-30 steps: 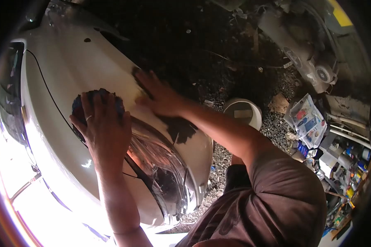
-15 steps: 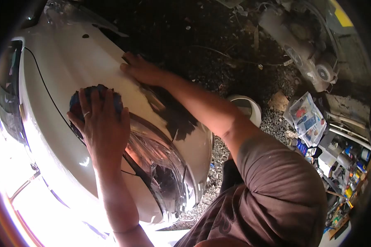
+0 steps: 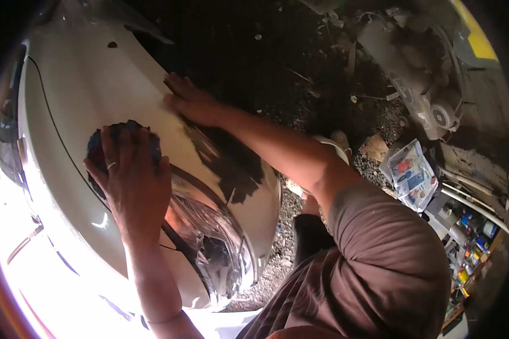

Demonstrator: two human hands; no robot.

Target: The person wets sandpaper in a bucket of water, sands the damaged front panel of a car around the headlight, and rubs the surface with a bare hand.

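Fingers spread, my left hand (image 3: 133, 181) presses on a dark blue, ragged-edged cloth or pad (image 3: 124, 131) lying on the light car body panel (image 3: 90, 90). Farther right, my right hand (image 3: 192, 101) lies on the panel's outer edge with its fingers apart, some of them blurred; nothing shows in it. Below it, a dark patch (image 3: 234, 169) marks the panel. The headlight (image 3: 203, 237) is nearer to me, below both hands, with clear wrinkled film or a glossy surface over it.
A white bucket (image 3: 336, 146) stands on the gravel, partly behind my right arm. Printed paper (image 3: 413, 175) lies at the right, above crowded bottles and tools (image 3: 469, 248). A dusty machine-like object (image 3: 404, 79) lies at the upper right.
My right hand has moved up and left along the panel edge from its place one second ago. My left hand stays on the cloth or pad. The whole view has shifted slightly.
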